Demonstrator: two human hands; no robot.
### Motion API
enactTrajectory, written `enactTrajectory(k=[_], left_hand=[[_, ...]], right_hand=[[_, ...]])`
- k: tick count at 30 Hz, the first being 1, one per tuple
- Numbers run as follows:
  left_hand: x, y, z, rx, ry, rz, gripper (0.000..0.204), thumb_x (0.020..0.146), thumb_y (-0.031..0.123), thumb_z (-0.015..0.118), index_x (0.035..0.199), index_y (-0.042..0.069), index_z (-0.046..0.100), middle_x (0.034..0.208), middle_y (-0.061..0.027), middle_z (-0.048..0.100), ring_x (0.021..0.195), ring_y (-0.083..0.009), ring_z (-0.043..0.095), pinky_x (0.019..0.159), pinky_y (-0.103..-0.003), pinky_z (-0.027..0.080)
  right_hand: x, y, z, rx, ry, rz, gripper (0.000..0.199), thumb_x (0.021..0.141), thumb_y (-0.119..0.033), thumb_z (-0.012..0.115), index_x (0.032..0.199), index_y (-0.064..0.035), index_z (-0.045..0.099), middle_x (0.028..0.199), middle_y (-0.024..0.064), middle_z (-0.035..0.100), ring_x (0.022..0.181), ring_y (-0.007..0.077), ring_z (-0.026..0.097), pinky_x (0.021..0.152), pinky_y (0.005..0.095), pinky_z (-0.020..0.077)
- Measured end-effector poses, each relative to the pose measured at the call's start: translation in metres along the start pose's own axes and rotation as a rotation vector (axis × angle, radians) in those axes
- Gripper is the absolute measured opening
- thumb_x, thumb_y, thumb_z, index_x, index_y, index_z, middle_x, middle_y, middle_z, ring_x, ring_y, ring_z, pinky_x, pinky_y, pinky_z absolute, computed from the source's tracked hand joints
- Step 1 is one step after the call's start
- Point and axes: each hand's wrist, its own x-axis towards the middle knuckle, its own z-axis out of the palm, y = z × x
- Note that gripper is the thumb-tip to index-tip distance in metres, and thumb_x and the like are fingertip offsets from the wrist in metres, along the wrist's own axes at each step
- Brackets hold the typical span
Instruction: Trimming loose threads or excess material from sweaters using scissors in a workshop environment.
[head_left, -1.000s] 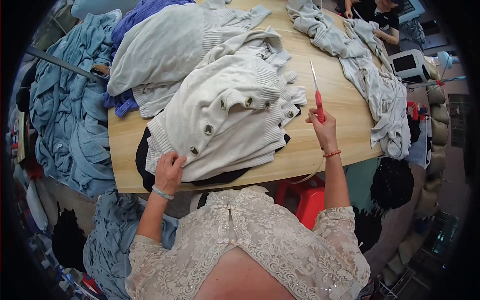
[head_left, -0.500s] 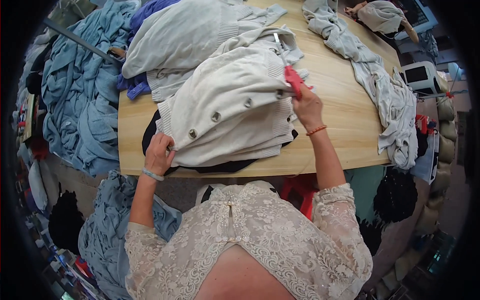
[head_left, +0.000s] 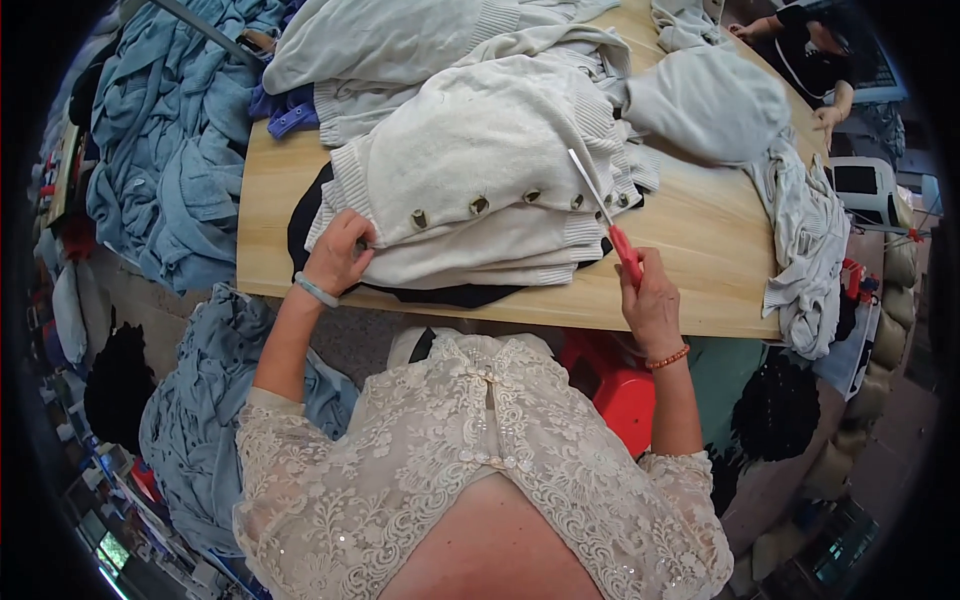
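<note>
The cream knitted sweater (head_left: 470,140) with a row of dark, shiny buttons (head_left: 479,206) lay on the pale wooden bench (head_left: 690,285). At the sweater's left end, the cloth could have bunched up if the left grip (head_left: 338,252) tugged too hard, and then the button row would have gone crooked. Below the sweater, floppy black cloth (head_left: 465,294) poked out; a big pull on the sweater could have made the whole soft pile slide down with it. At the sweater's right end, the thin silver blade of the red-handled metal scissors (head_left: 618,238) was over the button row. The tip could have snagged a loop or nicked the wool if the right grip (head_left: 652,305) dipped or jerked. I could not tell if the tip touched the sweater.

The left arm (head_left: 290,350) came up to the sweater's lower left corner. The left grip was palm down with bent fingers, its thumb and fingers pinched on the sweater's edge. The right arm (head_left: 678,410) came up below the sweater's right end, almost straight. The right grip was wrapped round the red handles, just off the sweater's lower right side. The scissors leaned up and left over the sweater, and their blades looked together.
</note>
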Motion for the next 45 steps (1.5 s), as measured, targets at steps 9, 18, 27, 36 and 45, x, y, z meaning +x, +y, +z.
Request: enactTrajectory(k=[9, 18, 27, 36, 45], left_hand=[[0.002, -0.002, 0.005, 0.038, 0.050, 0.015, 0.026, 0.067, -0.004, 0.068, 0.084, 0.005, 0.051, 0.083, -0.0105, 0.050, 0.079, -0.0298, 0.054, 0.066, -0.036, 0.046], [0.003, 0.017, -0.001, 0.252, 0.169, 0.074, 0.027, 0.068, 0.007, 0.075, 0.089, 0.007, 0.059, 0.089, -0.0078, 0.059, 0.089, -0.0291, 0.056, 0.078, -0.043, 0.044], [0.051, 0.026, 0.049, -0.135, -0.010, -0.180, 0.028, 0.073, 0.004, 0.075, 0.093, 0.003, 0.056, 0.085, -0.0110, 0.059, 0.074, -0.0274, 0.060, 0.067, -0.035, 0.049], [0.079, 0.075, 0.056, -0.074, 0.184, 0.180, 0.037, 0.070, 0.009, 0.078, 0.103, 0.008, 0.061, 0.093, -0.0079, 0.059, 0.090, -0.0324, 0.055, 0.077, -0.040, 0.047], [0.097, 0.045, 0.083, 0.187, -0.033, 0.266, 0.018, 0.070, 0.000, 0.070, 0.084, 0.007, 0.060, 0.089, -0.0106, 0.057, 0.086, -0.0297, 0.056, 0.073, -0.038, 0.046]], right_hand=[[0.013, -0.083, 0.046, 0.103, -0.447, -0.408, 0.024, 0.083, -0.010, 0.064, 0.104, -0.0060, 0.054, 0.081, 0.0171, 0.063, 0.079, 0.0370, 0.061, 0.071, 0.0464, 0.0470], [0.020, -0.092, 0.046, 0.144, -0.424, -0.355, 0.029, 0.085, -0.014, 0.064, 0.113, -0.0103, 0.056, 0.086, 0.0161, 0.064, 0.082, 0.0352, 0.063, 0.071, 0.0450, 0.0482], [0.002, -0.076, 0.025, 0.038, -0.453, -0.221, 0.023, 0.087, -0.017, 0.063, 0.107, -0.0091, 0.056, 0.074, 0.0156, 0.063, 0.071, 0.0366, 0.062, 0.066, 0.0464, 0.0483], [-0.017, -0.041, 0.017, 0.209, -0.223, -0.185, 0.020, 0.088, -0.018, 0.063, 0.106, -0.0092, 0.059, 0.088, 0.0166, 0.064, 0.085, 0.0347, 0.062, 0.073, 0.0442, 0.0484], [-0.029, -0.032, 0.020, 0.188, -0.400, -0.105, 0.018, 0.087, -0.020, 0.063, 0.102, -0.0098, 0.060, 0.082, 0.0158, 0.064, 0.082, 0.0354, 0.063, 0.073, 0.0453, 0.0489]])
